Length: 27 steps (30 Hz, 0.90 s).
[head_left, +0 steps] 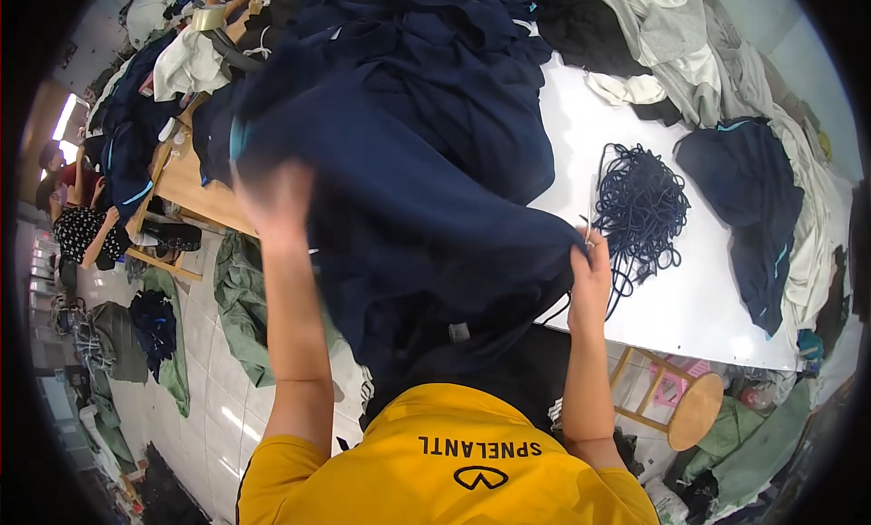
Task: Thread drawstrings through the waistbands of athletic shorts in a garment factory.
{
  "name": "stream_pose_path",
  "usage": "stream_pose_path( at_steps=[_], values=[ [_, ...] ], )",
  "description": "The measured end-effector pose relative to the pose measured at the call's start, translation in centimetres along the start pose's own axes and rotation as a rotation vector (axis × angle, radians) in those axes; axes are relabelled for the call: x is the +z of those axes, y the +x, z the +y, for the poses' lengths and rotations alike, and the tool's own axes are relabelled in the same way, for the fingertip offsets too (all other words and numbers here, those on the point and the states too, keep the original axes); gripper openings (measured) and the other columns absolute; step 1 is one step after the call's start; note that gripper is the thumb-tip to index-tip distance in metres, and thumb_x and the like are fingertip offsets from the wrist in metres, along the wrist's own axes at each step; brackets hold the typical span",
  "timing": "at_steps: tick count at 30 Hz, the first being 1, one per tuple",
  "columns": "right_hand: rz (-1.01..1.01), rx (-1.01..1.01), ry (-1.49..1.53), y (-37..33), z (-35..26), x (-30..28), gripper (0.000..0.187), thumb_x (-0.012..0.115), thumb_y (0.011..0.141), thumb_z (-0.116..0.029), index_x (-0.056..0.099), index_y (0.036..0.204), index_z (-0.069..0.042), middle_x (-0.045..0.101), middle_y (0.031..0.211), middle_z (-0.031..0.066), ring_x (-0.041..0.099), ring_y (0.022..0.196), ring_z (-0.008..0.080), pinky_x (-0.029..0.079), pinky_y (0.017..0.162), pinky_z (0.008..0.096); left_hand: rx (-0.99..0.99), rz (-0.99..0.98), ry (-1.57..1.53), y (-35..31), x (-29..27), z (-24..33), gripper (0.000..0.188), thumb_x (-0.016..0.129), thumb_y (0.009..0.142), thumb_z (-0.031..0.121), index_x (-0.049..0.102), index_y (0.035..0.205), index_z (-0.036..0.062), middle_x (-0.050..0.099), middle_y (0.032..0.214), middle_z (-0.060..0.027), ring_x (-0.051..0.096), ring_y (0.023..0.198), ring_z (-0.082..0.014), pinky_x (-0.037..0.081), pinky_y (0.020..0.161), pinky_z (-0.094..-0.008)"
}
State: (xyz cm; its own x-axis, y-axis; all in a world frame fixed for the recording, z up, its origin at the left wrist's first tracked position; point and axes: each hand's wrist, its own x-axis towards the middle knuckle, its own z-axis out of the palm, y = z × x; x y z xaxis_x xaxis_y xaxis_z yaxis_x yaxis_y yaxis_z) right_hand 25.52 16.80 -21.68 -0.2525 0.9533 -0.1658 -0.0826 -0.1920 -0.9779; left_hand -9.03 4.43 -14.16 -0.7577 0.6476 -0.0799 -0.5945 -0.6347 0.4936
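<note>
A navy blue garment (426,207) hangs spread between my two hands, its lower part draping in front of my body. My left hand (277,198), smeared by motion, is at the garment's left side; its fingers cannot be made out. At the right corner of the cloth my right hand (590,275) is closed, pinching the edge. A thin, pale metal piece (588,233) pokes up by those fingertips, too small to name. Right beside that hand, a tangled heap of navy cords (642,207) lies on the white table (708,316), with loose strands trailing toward my wrist.
More navy garments (426,35) are piled at the table's far side. One navy piece (748,198) lies at the right, near grey and white cloth (671,35). A round wooden stool (696,409) stands below the table. Green cloth (243,298) lies on the left floor; another person (86,225) sits beyond.
</note>
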Motion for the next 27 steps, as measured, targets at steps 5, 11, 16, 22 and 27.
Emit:
stream_pose_path(
  at_steps=[5, 11, 16, 22, 27],
  values=[
    [0.082, 0.06, -0.029, -0.1, 1.5, 0.0, 0.06, 0.055, 0.092, -0.014, 0.023, 0.142, -0.012, 0.042, 0.095, 0.0004, 0.038, 0.07, 0.0042, 0.033, 0.058, 0.0174, 0.1, -0.163, 0.366, -3.6, -2.7, -4.2, 0.064, 0.04, 0.096, 0.047, 0.01, 0.149, 0.0246, 0.024, 0.15, -0.0172, 0.03, 0.136, -0.0328, 0.023, 0.111, -0.0411],
    [-0.236, -0.199, -0.531, -3.7, 5.7, 2.3, 0.072, 0.078, 0.07, -0.015, 0.04, 0.131, -0.008, 0.041, 0.104, 0.0109, 0.046, 0.088, 0.0184, 0.042, 0.076, 0.0289, 0.539, -0.731, 2.057, -9.6, -3.1, -8.7, 0.059, 0.071, 0.074, 0.032, 0.053, 0.129, 0.0231, 0.027, 0.147, -0.0236, 0.025, 0.135, -0.0418, 0.017, 0.106, -0.0603],
    [-0.169, -0.31, -0.924, -4.3, 7.0, 3.3, 0.077, 0.076, 0.069, -0.015, 0.035, 0.134, -0.008, 0.039, 0.113, 0.0219, 0.043, 0.106, 0.0396, 0.038, 0.095, 0.0415, 0.498, -0.682, 2.277, -11.6, -5.8, -11.8, 0.077, 0.08, 0.061, 0.029, 0.05, 0.131, 0.0281, 0.022, 0.15, -0.0202, 0.021, 0.138, -0.0353, 0.016, 0.106, -0.058],
    [-0.1, -0.235, -0.897, -2.5, 8.4, 0.1, 0.04, 0.068, 0.076, -0.015, 0.058, 0.114, -0.01, 0.046, 0.104, 0.0188, 0.049, 0.097, 0.0356, 0.043, 0.086, 0.0386, 0.56, -0.698, 2.225, -9.7, -5.5, -10.7, 0.05, 0.079, 0.061, 0.024, 0.059, 0.106, 0.0155, 0.027, 0.149, -0.0153, 0.029, 0.133, -0.0337, 0.021, 0.106, -0.0546],
    [-0.179, -0.113, -0.661, -1.5, 8.6, -1.8, 0.022, 0.068, 0.081, -0.017, 0.064, 0.097, -0.002, 0.052, 0.09, 0.0123, 0.053, 0.087, 0.0261, 0.043, 0.078, 0.0317, 0.625, -0.685, 2.121, -9.1, -4.9, -10.2, 0.02, 0.075, 0.067, 0.019, 0.064, 0.081, 0.0098, 0.039, 0.141, -0.0137, 0.037, 0.126, -0.0359, 0.027, 0.104, -0.0521]
  ],
)
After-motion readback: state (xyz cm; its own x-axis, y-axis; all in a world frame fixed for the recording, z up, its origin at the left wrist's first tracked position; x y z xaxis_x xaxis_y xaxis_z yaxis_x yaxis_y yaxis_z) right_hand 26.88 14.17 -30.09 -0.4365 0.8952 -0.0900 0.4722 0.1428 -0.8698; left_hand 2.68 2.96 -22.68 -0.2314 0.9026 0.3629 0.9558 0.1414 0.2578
